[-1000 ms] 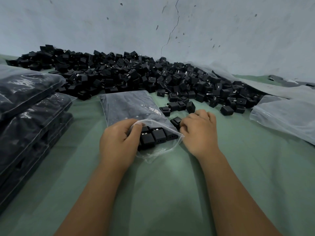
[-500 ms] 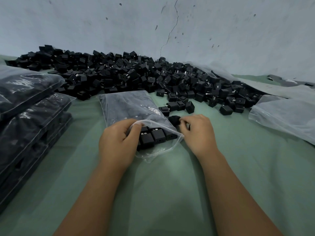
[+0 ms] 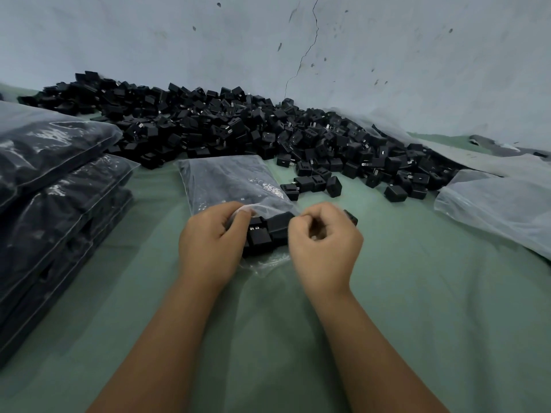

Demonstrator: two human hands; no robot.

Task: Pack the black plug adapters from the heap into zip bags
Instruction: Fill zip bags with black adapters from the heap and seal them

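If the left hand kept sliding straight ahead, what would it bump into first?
Probably the adapters in the bag mouth under its fingertips; the left hand already pinches the zip bag. Depth is uncertain.

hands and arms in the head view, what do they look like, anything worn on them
Both forearms are bare from the bottom edge of the frame up to the wrists: no sleeves show. The left hand and the right hand wear no gloves, and no watch, bracelet or ring can be seen on the wrists or fingers. No markings or tape show on either arm.
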